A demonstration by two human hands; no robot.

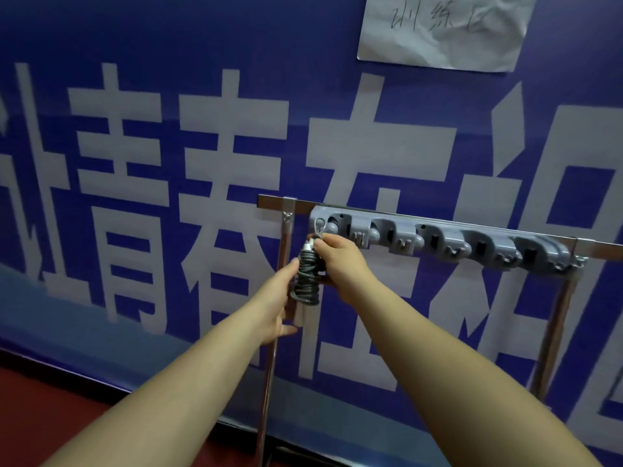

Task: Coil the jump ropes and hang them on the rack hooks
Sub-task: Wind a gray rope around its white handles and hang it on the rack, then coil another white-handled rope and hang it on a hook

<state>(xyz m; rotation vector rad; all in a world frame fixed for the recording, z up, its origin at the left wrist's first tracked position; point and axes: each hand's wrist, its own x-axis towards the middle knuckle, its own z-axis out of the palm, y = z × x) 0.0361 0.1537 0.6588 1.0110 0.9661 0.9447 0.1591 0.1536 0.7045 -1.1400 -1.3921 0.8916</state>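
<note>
Two bare forearms, reaching up and forward from the bottom edge toward a grey bundle at mid-frame. Coiled jump rope (pixel 306 277): tight dark-grey wraps stacked along an upright long axis, pale handle ends poking out top and bottom, top tilted slightly right toward the rack. Held in the air just below the left end of the hook rack (pixel 441 242), touching neither the rail nor the post, as far as can be told.

Left hand (pixel 278 299): palm turned right, fingers curled round the lower half of the coil from the left side, thumb up along the wraps. Right hand (pixel 340 261): knuckles toward the camera, fingertips pinching the top of the bundle near the white handle end, just under a small wire loop (pixel 318 227) hanging at the rack's leftmost slot.

Grey plastic rack running left to right along a chrome rail (pixel 276 201), slanting down to the right; its row of rounded slots and small hooks bare. Chrome post (pixel 286 230) just behind and left of the coil; second post (pixel 556 318) well apart on the right. Blue banner (pixel 151 35) with large white characters close behind everything; crumpled paper sheet (pixel 445 28) taped above. Red floor (pixel 50 396) at lower left.
</note>
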